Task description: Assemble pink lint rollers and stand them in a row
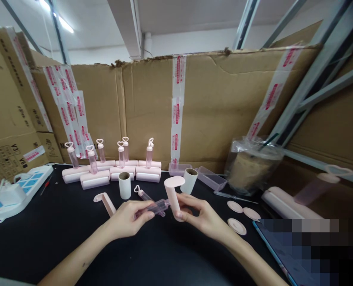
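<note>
My left hand [130, 218] grips a translucent pink tube handle [159, 206]. My right hand [201, 214] has its fingers and thumb around a pale pink lint roller cover [172, 192]. The handle's end meets the side of this cover; whether they are joined, I cannot tell. Behind the hands lies another clear handle with a heart loop [143, 194], partly hidden. A second pink cover [107, 203] rests just beyond my left hand. Two white rolls stand upright, one roll [124, 187] at left and one roll [189, 182] behind my right hand.
Several lint rollers [95, 180] with upright heart-topped handles stand at back left. Pink discs [236, 226] and a phone [273, 246] lie right. Clear plastic boxes [210, 178] and a bagged drink cup [250, 169] stand behind. A power strip [30, 184] is at left; cardboard [146, 107] walls the back.
</note>
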Available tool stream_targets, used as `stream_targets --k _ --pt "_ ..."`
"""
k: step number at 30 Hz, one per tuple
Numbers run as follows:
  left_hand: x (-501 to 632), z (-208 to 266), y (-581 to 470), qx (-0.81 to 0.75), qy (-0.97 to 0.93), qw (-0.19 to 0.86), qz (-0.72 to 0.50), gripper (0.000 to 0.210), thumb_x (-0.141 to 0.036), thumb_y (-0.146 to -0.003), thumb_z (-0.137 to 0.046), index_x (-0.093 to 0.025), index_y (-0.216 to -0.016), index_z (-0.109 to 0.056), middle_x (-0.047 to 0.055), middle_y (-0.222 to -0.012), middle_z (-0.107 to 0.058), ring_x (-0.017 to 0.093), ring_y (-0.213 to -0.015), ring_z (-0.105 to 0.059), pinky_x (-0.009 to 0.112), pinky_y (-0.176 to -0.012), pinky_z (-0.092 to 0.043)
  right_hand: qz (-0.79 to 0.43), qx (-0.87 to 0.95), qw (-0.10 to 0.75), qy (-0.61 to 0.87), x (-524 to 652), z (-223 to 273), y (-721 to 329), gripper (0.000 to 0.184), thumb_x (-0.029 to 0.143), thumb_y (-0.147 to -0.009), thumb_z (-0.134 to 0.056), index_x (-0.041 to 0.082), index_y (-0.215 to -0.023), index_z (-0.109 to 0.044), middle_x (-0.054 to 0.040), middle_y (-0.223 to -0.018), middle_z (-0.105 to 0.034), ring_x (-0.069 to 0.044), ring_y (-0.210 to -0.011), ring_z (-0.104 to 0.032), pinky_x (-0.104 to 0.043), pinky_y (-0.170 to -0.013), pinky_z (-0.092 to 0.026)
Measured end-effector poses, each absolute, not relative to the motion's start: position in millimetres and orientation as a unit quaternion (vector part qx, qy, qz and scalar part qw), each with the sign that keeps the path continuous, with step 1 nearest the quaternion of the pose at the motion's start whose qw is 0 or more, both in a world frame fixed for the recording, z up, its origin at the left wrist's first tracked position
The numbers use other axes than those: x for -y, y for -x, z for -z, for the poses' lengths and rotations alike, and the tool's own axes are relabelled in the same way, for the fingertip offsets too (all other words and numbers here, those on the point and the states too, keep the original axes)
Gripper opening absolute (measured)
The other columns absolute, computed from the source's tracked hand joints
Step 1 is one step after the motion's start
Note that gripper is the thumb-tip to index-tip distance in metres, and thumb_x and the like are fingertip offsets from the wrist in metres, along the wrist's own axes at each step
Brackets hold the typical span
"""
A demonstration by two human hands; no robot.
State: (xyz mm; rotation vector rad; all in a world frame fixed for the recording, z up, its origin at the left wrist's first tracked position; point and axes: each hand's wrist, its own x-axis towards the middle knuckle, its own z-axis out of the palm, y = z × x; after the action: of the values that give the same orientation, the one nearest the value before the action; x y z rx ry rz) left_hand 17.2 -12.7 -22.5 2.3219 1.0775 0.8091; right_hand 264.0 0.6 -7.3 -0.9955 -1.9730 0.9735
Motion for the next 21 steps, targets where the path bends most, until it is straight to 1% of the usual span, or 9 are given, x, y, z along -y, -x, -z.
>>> stream_targets --k 5,7,10,13,15,17,21 --pt "15 26 -20 -0.396 -0.860 0.092 -0.309 0.032 -0.037 -0.088 -0.047 -0.021 -0.112 -0.061 0.001 -0.068 -0.064 0.014 -0.057 -0.058 0.023 -0.057 -0.043 -0.362 0.770 0.353 0.390 2 7 -261 0.054 0.042 -0.078 -0.062 0.019 -0.127 -0.056 -0.0029 -0.080 -0.055 -0.017 -0.072 -0.051 -0.026 -0.060 -0.043" --pt "16 28 -21 -0.387 -0.867 0.050 -0.311 0.032 -0.037 -0.088 -0.047 -0.021 -0.112 -0.060 0.001 -0.065 -0.063 0.014 -0.056 -0.058 0.023 -0.055 -0.041 -0.356 0.778 0.345 0.387 3 6 -260 0.053 0.042 -0.080 -0.060 0.018 -0.127 -0.056 -0.0029 -0.079 -0.054 -0.017 -0.071 -0.049 -0.026 -0.059 -0.043" --pt "16 33 -22 -0.377 -0.871 0.005 -0.315 0.031 -0.036 -0.089 -0.045 -0.019 -0.112 -0.057 0.001 -0.066 -0.063 0.015 -0.058 -0.060 0.024 -0.056 -0.042 -0.345 0.786 0.341 0.384 5 6 -260 0.052 0.043 -0.081 -0.058 0.017 -0.126 -0.056 -0.0031 -0.078 -0.053 -0.016 -0.070 -0.049 -0.026 -0.059 -0.042" --pt "15 36 -22 -0.372 -0.876 -0.025 -0.305 0.030 -0.034 -0.090 -0.044 -0.017 -0.112 -0.056 0.001 -0.066 -0.063 0.016 -0.060 -0.061 0.026 -0.059 -0.043 -0.339 0.798 0.323 0.379 4 9 -260 0.051 0.044 -0.081 -0.057 0.015 -0.124 -0.058 -0.0043 -0.080 -0.055 -0.017 -0.071 -0.051 -0.027 -0.061 -0.044" --pt "14 36 -21 -0.372 -0.879 -0.029 -0.296 0.030 -0.034 -0.090 -0.044 -0.017 -0.111 -0.056 0.001 -0.064 -0.063 0.017 -0.060 -0.061 0.026 -0.060 -0.043 -0.337 0.803 0.312 0.380 4 12 -260 0.050 0.045 -0.082 -0.056 0.014 -0.121 -0.060 -0.0058 -0.082 -0.058 -0.019 -0.074 -0.054 -0.029 -0.064 -0.045" --pt "15 33 -21 -0.382 -0.878 -0.008 -0.289 0.030 -0.035 -0.090 -0.043 -0.018 -0.111 -0.056 0.000 -0.064 -0.063 0.016 -0.059 -0.061 0.026 -0.060 -0.042 -0.342 0.797 0.313 0.386 4 13 -259 0.051 0.045 -0.082 -0.056 0.014 -0.122 -0.059 -0.0072 -0.086 -0.062 -0.021 -0.078 -0.056 -0.032 -0.069 -0.047" --pt "20 23 -24 -0.411 -0.863 0.108 -0.274 0.028 -0.035 -0.087 -0.046 -0.022 -0.111 -0.053 -0.002 -0.070 -0.062 0.014 -0.061 -0.060 0.023 -0.059 -0.041 -0.404 0.762 0.334 0.380 6 7 -260 0.054 0.041 -0.080 -0.060 0.015 -0.127 -0.052 -0.0074 -0.094 -0.066 -0.020 -0.080 -0.060 -0.034 -0.074 -0.049"
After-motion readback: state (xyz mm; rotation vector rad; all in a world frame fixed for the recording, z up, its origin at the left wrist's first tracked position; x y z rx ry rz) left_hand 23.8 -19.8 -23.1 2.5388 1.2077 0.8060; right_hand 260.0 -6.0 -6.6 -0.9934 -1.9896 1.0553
